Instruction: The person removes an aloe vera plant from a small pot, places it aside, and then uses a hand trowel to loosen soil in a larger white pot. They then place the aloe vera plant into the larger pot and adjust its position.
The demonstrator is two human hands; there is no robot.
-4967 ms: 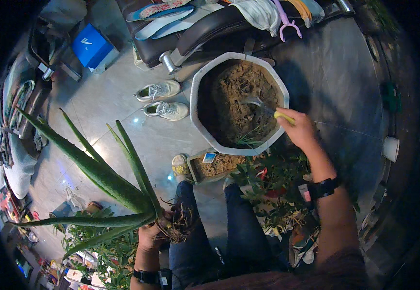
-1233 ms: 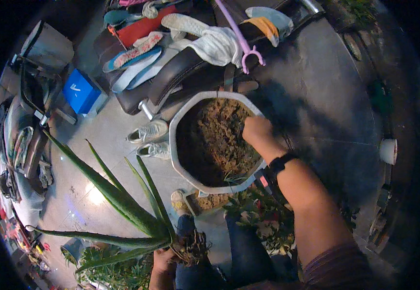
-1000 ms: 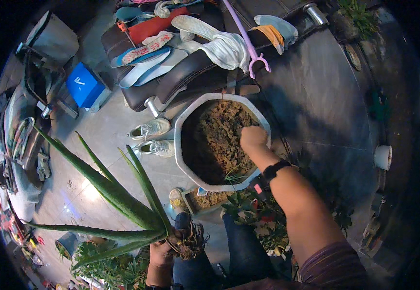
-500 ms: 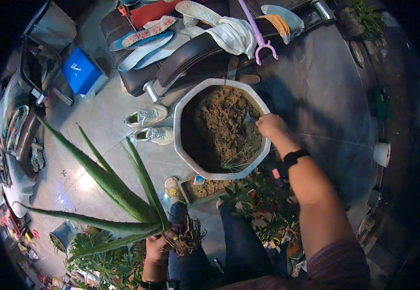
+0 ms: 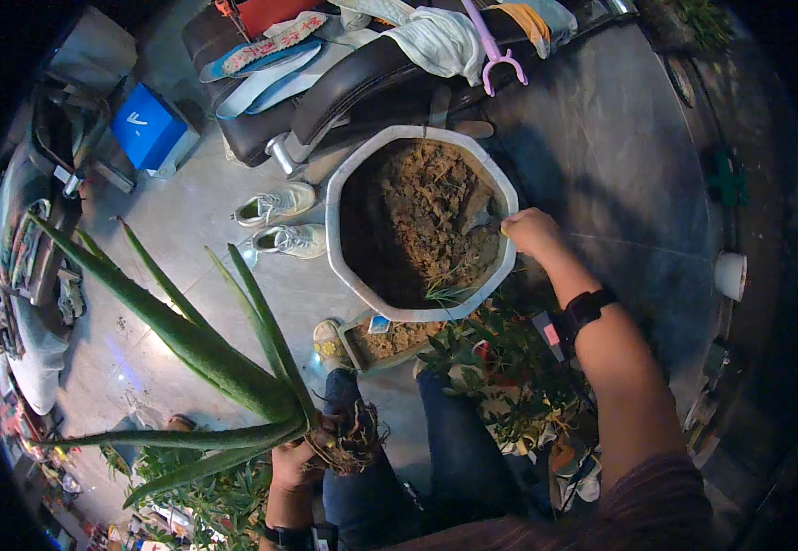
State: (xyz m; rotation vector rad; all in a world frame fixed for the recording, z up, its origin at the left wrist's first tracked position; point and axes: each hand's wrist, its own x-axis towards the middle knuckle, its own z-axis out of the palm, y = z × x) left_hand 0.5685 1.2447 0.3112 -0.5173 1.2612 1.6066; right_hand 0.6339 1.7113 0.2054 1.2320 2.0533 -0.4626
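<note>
Soil [image 5: 434,204] was loosened in the pot [image 5: 333,220]; aloe [image 5: 241,372] was clasped outside by the left hand [image 5: 294,464], trowel [image 5: 479,219] by the right hand [image 5: 529,231], fingers wrapped.

My left hand [image 5: 296,464] grips the aloe [image 5: 252,384] at its base; the leaves fan out to the left and the roots [image 5: 351,443] show in front of my leg [image 5: 353,510]. My right hand [image 5: 532,231], at the right rim of the pot [image 5: 333,220], holds a trowel [image 5: 479,220], its blade against the soil [image 5: 431,202]. Two shoes [image 5: 287,241] sit just left of the pot, and a tray [image 5: 350,351] of soil lies on its near side.
</note>
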